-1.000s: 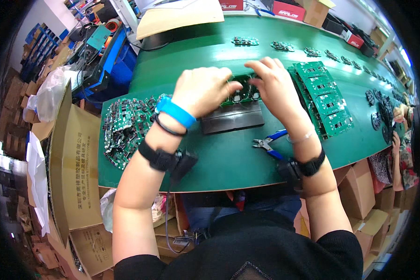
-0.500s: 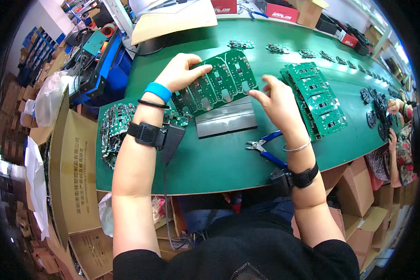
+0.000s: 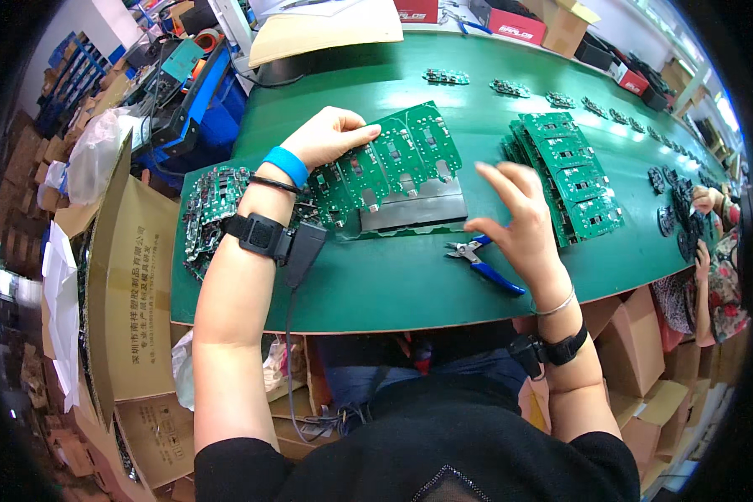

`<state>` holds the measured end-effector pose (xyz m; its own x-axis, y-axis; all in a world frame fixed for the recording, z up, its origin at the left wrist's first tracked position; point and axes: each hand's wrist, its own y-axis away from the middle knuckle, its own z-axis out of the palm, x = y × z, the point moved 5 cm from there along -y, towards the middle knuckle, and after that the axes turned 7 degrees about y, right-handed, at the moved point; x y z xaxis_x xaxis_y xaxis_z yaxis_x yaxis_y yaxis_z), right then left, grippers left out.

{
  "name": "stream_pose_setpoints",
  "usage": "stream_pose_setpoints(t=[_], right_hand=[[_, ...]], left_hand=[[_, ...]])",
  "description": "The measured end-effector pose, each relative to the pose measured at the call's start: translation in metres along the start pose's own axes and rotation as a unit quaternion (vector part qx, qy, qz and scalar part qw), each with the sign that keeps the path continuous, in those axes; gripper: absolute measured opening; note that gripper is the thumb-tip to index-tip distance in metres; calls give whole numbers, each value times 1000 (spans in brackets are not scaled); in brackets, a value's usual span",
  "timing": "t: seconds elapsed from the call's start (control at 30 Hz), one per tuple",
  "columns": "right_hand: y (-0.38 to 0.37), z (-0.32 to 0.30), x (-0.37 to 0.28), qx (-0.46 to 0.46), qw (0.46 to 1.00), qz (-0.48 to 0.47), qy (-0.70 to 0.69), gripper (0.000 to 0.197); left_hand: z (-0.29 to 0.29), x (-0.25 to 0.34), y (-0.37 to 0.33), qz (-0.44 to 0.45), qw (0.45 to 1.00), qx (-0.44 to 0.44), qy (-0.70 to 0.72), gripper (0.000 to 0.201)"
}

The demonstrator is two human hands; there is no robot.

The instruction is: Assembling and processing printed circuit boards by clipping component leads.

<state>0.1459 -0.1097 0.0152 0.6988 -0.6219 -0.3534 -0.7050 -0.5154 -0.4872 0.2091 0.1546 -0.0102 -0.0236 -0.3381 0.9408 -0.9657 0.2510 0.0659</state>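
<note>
My left hand (image 3: pixel 330 138) pinches the top edge of a green circuit board panel (image 3: pixel 427 138), thumb on its face. The panel is tilted, and its lower edge overlaps a dark flat block (image 3: pixel 414 209) on the table. A thin green edge shows along the block's near side. To the right, my right hand (image 3: pixel 517 209) is in the air with fingers spread and nothing in them. Below it lie blue-handled side cutters (image 3: pixel 487 266), their jaws pointing left. A stack of green board panels (image 3: pixel 579 171) stands right of that hand.
A heap of circuit boards (image 3: pixel 212 209) lies left, partly behind my left forearm. Small separated boards (image 3: pixel 446 77) form a row along the far side. Another person's hand (image 3: pixel 704 201) is by dark parts at far right. An open cardboard box (image 3: pixel 146 293) stands at the left.
My right hand has drawn away from the panel's right end, toward me and rightward, with its fingers opening wider. My left hand still holds the panel, now slightly lower and nearer the block.
</note>
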Motion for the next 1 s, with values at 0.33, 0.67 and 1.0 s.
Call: stream_pose_setpoints(t=[0.33, 0.67, 1.0], right_hand=[[-53, 9, -18, 57, 991, -124, 11, 14], [-76, 30, -1, -126, 991, 35, 0, 18], [-79, 38, 8, -78, 997, 11, -20, 20]], left_hand=[[13, 46, 25, 50, 999, -6, 5, 53], [31, 31, 41, 51, 997, -40, 37, 30], [28, 22, 36, 77, 995, 47, 34, 27]])
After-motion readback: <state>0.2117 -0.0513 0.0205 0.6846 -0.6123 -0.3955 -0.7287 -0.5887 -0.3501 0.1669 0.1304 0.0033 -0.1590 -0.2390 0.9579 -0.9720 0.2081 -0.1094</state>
